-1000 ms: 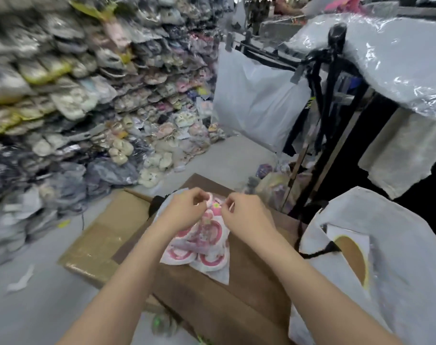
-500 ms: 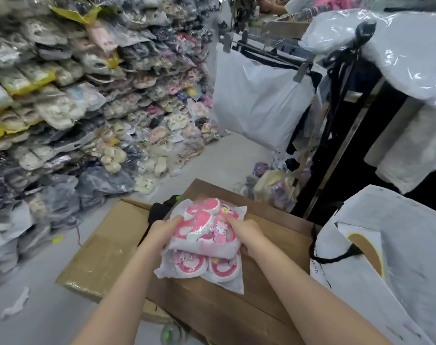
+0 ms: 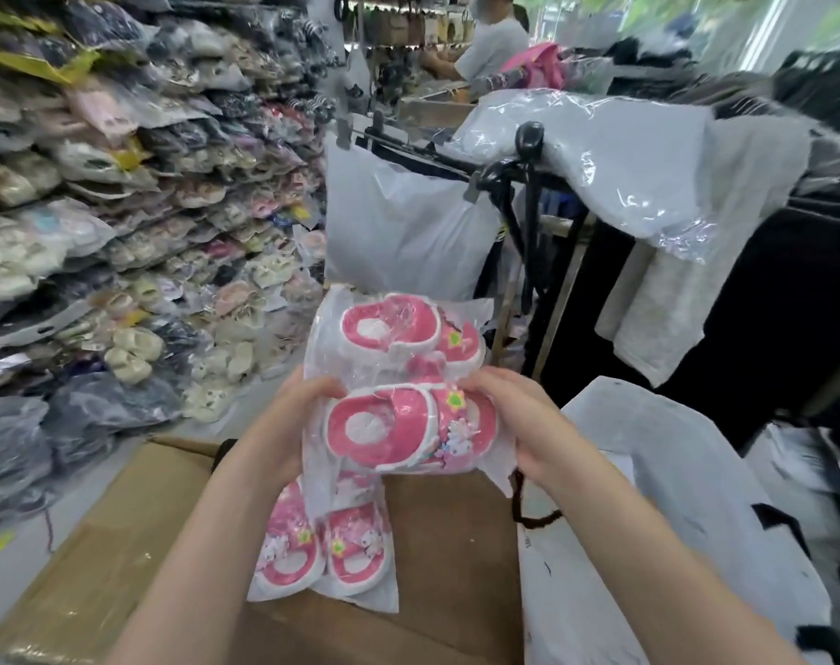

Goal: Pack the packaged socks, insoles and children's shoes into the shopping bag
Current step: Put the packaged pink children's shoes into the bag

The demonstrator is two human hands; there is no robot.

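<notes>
A clear plastic pack of pink children's shoes [image 3: 399,381] is held between both hands above a brown cardboard box [image 3: 451,559]. The left hand [image 3: 288,424] is curled round the pack's left edge, and the right hand [image 3: 519,424] is curled round its right edge, so the lower shoe is clamped from both sides. The pack is kept clear of the box top, with its long axis running up and away from the grip. Two shoes are stacked inside it, each laid crosswise with the heel opening toward the left hand and the decorated toe toward the right hand.

Directly below the grip, a second pack of pink shoes [image 3: 322,549] is laid flat on the box, toes pointed away from the person. A paler carton [image 3: 120,544] is set against the box under the left forearm, and grey floor [image 3: 15,530] is seen beyond it.

Beside the right forearm, a white shopping bag [image 3: 672,496] is spread with its black cord handle [image 3: 528,515] hanging at the box edge. Open room is left only straight ahead of the grip.

Beyond the left hand, the side is walled by stacked packaged shoes [image 3: 120,232]. Behind the held pack, a white plastic sack [image 3: 399,232] is hung from a black rack [image 3: 519,184], and plastic-covered clothes [image 3: 624,170] are draped beyond the right hand. A person [image 3: 490,45] is seen farthest back.
</notes>
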